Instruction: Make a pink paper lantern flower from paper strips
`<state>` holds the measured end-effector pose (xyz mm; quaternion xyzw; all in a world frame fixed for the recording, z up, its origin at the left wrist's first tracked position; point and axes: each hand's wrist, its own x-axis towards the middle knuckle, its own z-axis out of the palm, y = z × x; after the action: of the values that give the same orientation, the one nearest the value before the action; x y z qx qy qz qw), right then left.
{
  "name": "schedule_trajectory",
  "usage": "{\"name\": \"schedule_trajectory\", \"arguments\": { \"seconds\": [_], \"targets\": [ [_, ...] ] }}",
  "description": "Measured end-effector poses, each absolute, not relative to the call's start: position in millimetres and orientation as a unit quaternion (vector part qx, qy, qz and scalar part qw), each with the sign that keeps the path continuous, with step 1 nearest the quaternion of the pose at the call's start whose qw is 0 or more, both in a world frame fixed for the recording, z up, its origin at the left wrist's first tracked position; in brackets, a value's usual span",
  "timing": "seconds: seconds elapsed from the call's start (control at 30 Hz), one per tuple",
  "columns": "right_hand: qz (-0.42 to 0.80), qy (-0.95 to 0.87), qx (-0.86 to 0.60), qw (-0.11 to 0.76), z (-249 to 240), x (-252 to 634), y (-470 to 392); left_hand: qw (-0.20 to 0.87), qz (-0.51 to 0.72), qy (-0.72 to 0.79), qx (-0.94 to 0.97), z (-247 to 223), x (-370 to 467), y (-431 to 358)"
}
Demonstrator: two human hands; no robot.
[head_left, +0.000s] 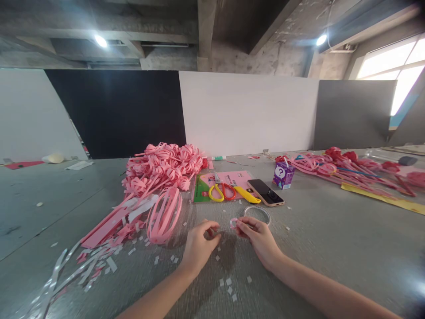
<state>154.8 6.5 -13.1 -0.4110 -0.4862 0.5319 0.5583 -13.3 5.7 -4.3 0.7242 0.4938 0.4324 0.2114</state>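
Observation:
Between the thumb and fingers of my right hand (pixel 257 235) is a small pink paper loop (pixel 233 223), held just above the grey table. Facing it, my left hand (pixel 202 241) has its fingers curved and its thumb apart, with nothing visible between them. A roll of clear tape (pixel 265 212) lies flat just behind my right hand. Left of my left hand lies a loose bundle of looped pink paper strips (pixel 165 215). Scissors (pixel 222 191) with yellow and red handles and a yellow utility knife (pixel 247 195) rest on a pink and green sheet (pixel 203 182).
Pink paper flowers (pixel 166 166) are heaped at the back left. A phone (pixel 266 192) and a purple box (pixel 283 175) stand beyond my right hand. Pink and red paper stems (pixel 352 166) lie at the right. Small white paper bits (pixel 229 282) litter the table. White and black panels (pixel 249 113) border the back.

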Motion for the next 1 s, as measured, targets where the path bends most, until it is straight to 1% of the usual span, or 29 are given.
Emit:
{"name": "schedule_trajectory", "arguments": {
  "seconds": [0.17, 0.37, 0.67, 0.9, 1.0],
  "targets": [
    [0.557, -0.482, -0.393, 0.55, -9.2, 154.5, 3.5, 0.261, 0.439, 0.489, 0.707, -3.4, -14.2, 5.7],
    [0.574, -0.513, -0.391, 0.505, -6.1, 152.6, 1.0, 0.291, 0.398, 0.442, 0.749, 4.7, -11.4, 2.6],
    [0.554, -0.558, -0.386, 0.483, -5.7, 152.6, 0.6, 0.319, 0.384, 0.46, 0.734, 3.5, -11.8, 3.4],
    [0.48, -0.645, -0.403, 0.436, -5.5, 151.3, -0.3, 0.322, 0.376, 0.449, 0.744, 2.2, -11.6, 3.7],
    [0.476, -0.647, -0.404, 0.438, -2.5, 151.7, -2.1, 0.32, 0.377, 0.455, 0.741, 2.5, -12.0, 3.6]
  ]
}}
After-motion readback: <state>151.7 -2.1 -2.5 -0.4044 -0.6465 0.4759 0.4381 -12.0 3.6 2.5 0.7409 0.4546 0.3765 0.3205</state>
